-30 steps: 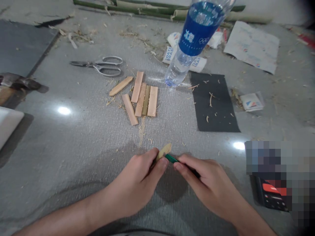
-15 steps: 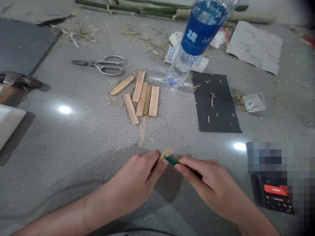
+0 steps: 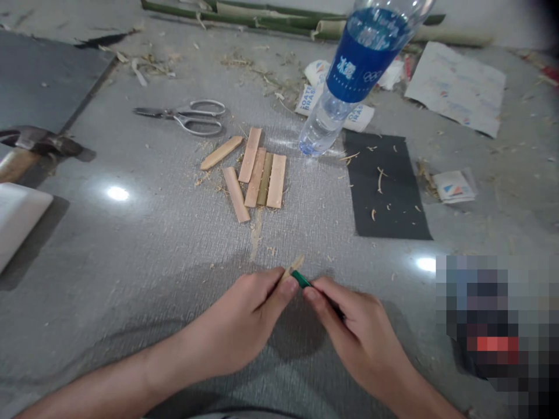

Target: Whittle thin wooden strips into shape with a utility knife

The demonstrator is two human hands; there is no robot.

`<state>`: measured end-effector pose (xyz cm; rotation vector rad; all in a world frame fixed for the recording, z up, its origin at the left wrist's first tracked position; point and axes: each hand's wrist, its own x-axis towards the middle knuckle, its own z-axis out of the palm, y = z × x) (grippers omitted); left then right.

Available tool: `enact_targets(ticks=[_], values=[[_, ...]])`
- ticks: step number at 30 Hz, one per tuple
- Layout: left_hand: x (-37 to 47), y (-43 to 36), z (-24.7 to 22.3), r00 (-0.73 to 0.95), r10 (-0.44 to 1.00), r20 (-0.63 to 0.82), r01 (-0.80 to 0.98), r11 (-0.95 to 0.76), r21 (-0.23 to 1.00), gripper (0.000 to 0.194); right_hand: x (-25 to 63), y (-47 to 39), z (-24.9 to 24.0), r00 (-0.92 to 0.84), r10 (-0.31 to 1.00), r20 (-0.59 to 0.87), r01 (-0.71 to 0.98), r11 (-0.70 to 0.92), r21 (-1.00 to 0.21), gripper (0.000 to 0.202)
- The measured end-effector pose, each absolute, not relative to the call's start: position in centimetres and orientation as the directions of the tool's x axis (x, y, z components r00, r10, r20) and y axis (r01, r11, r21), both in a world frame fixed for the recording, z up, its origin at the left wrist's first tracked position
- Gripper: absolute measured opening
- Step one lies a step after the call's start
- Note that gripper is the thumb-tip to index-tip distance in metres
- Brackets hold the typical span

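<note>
My left hand (image 3: 257,308) is closed around a small pale bamboo piece (image 3: 299,262), whose narrow end sticks out past the thumb. A slim green-handled knife (image 3: 301,279) is gripped in my right hand (image 3: 349,323). Its working end meets the bamboo right beside my left thumb; the blade itself is mostly hidden. Both hands are close together, low in the middle of the view. Beyond them lie several cut bamboo strips (image 3: 276,180), one of them, the pointed strip (image 3: 221,153), with shaped ends.
Scissors (image 3: 187,116) and a hammer (image 3: 39,142) lie to the left, near a white block-like object (image 3: 21,215). A water bottle (image 3: 356,75) stands behind black sandpaper (image 3: 393,198). Green bamboo lengths (image 3: 271,22) run along the back. Shavings litter the grey surface. A blurred-out device is at right.
The bamboo piece has turned so a narrower side shows. My right hand and the knife have shifted slightly left, closer to my left hand. The whole view has moved a little.
</note>
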<state>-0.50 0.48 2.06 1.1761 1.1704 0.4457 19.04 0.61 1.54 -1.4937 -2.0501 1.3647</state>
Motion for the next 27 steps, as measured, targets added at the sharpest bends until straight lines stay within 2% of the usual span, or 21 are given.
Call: enact_targets(ticks=[7,11,13,17,22,27], values=[[0.4,-0.2,1.7,0.37,0.755,-0.541,0.113,0.541,0.833,0.04,18.2,-0.2,1.3,-0.322,0.909,-0.265,0.575,-0.034,-0.817,0.029],[1.6,-1.5,1.4,0.426,0.648,-0.631,-0.023,0.705,0.708,0.043,18.6,-0.2,1.1,-0.123,0.963,-0.239,0.557,-0.133,-0.82,0.032],[1.8,-1.6,1.5,0.468,0.583,-0.664,-0.081,0.776,0.625,0.043,18.9,-0.2,1.0,-0.084,0.962,-0.26,0.505,-0.184,-0.843,0.032],[1.3,-0.6,1.9,0.476,0.542,-0.693,-0.204,0.834,0.513,0.039,19.3,-0.1,1.3,-0.117,0.95,-0.289,0.438,-0.211,-0.874,0.029],[0.6,0.4,2.4,0.515,0.481,-0.709,-0.294,0.876,0.381,0.032,19.5,0.2,1.3,-0.222,0.925,-0.307,0.495,-0.164,-0.853,0.032],[0.3,0.3,2.5,0.524,0.491,-0.696,-0.359,0.868,0.342,0.024,19.5,0.1,1.0,-0.295,0.895,-0.335,0.493,-0.157,-0.856,0.03]])
